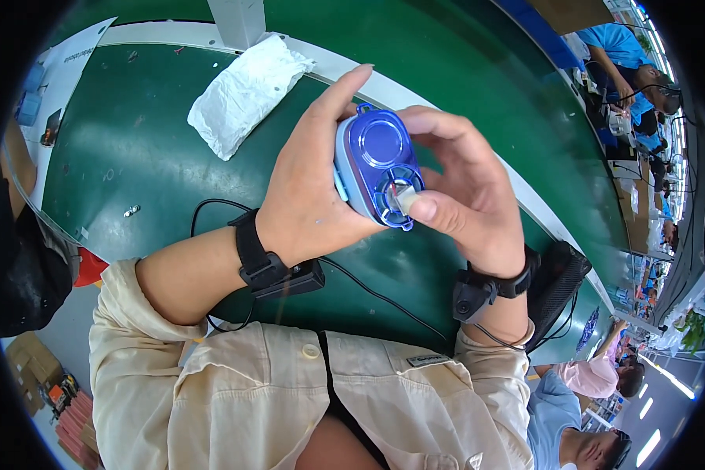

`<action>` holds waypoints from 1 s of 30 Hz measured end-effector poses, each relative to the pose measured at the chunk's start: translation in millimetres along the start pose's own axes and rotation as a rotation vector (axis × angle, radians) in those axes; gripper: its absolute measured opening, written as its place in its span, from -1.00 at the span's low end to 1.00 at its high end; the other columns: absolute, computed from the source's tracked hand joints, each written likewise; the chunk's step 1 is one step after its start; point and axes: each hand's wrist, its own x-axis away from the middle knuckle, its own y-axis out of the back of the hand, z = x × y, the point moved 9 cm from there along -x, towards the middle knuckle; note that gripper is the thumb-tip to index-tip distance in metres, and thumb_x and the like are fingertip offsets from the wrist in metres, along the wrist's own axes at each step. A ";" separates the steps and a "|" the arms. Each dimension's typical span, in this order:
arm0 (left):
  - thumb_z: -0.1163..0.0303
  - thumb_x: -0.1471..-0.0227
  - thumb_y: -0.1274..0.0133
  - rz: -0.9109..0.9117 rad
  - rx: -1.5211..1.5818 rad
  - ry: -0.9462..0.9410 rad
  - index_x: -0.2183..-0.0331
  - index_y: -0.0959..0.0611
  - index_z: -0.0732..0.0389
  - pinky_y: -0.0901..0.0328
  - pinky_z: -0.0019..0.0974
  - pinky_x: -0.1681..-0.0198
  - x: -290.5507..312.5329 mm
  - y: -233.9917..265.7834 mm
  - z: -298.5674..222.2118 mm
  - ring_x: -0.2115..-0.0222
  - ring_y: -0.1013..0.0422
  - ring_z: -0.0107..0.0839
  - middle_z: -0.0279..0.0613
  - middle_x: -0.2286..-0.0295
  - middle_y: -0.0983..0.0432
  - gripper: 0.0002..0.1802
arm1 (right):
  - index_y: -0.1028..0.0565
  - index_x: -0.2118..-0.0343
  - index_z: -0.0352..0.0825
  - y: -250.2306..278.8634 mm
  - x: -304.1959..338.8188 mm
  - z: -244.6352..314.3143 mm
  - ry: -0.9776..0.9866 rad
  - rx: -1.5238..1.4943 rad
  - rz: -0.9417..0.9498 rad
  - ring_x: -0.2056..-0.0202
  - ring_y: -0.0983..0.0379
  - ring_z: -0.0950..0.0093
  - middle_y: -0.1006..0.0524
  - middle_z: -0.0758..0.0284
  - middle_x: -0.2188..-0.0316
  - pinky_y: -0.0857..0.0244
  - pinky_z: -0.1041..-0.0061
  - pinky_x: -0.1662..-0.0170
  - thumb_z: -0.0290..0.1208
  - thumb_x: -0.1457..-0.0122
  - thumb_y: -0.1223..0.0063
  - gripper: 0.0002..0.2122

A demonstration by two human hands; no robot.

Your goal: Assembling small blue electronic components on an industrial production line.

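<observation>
A small blue oval device (381, 145) with a light-blue side is held up above the green table. Its glossy dark-blue face has a round raised disc and, below that, a ring-shaped opening with spokes. My left hand (305, 180) wraps round its left side from beneath, the thumb stretched up along it. On the other side, my right hand (470, 188) curls its fingers by the device's right edge. The right thumb presses at the ring, where a small whitish piece (404, 197) shows under the tip; what it is I cannot make out.
A crumpled white plastic bag (247, 94) lies on the green table (149, 149) at the far left, with small metal bits (132, 211) nearer. Black cables run from my wrist straps. A black box-like object (560, 290) stands beside my right forearm. Other people sit at right.
</observation>
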 end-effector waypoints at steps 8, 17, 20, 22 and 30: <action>0.24 0.44 -0.51 -0.054 -0.113 -0.038 -0.21 -0.19 0.16 -0.31 -0.34 0.06 2.0 4.9 -3.7 0.17 -0.38 -0.38 -0.17 0.17 -0.36 0.20 | -0.21 -0.19 -0.48 -16.8 1.5 -7.9 -0.077 -0.282 0.109 -0.07 -0.34 0.40 -0.33 0.13 -0.11 -0.36 0.41 -0.06 -0.58 -0.10 -0.19 -0.41; 0.18 0.41 -0.49 -0.053 -0.191 -0.127 -0.19 -0.25 0.16 -0.31 -0.32 0.07 0.5 3.7 -12.5 0.17 -0.38 -0.37 -0.19 0.18 -0.38 0.14 | -0.27 -0.16 -0.51 -4.1 -0.1 -10.4 -0.058 -0.155 0.154 -0.05 -0.37 0.39 -0.40 0.13 -0.05 -0.34 0.42 -0.07 -0.62 -0.09 -0.19 -0.45; 0.18 0.42 -0.49 -0.043 -0.200 -0.129 -0.19 -0.26 0.16 -0.31 -0.32 0.07 -0.4 1.9 -11.0 0.17 -0.38 -0.37 -0.20 0.18 -0.37 0.14 | -0.26 -0.14 -0.50 -6.1 -0.5 -14.5 -0.110 -0.163 0.167 -0.08 -0.33 0.39 -0.39 0.16 -0.05 -0.26 0.39 -0.11 -0.59 -0.09 -0.18 -0.46; 0.29 0.38 -0.42 -0.074 -0.147 -0.144 -0.17 -0.27 0.22 -0.29 -0.22 0.15 -1.9 2.9 -12.1 0.25 -0.37 -0.21 -0.12 0.28 -0.39 0.05 | -0.25 -0.14 -0.48 -9.3 -2.6 -16.5 -0.085 -0.188 0.155 -0.08 -0.32 0.39 -0.37 0.17 -0.05 -0.23 0.39 -0.13 -0.58 -0.10 -0.17 -0.46; 0.30 0.41 -0.45 -0.056 -0.110 -0.085 -0.18 -0.26 0.19 -0.32 -0.30 0.13 0.1 3.2 -6.5 0.22 -0.38 -0.31 -0.15 0.22 -0.38 0.09 | -0.20 -0.12 -0.37 -21.4 -1.8 -24.6 -0.042 -0.400 0.087 -0.09 -0.26 0.38 -0.30 0.22 -0.06 -0.12 0.39 -0.17 -0.53 -0.10 -0.14 -0.48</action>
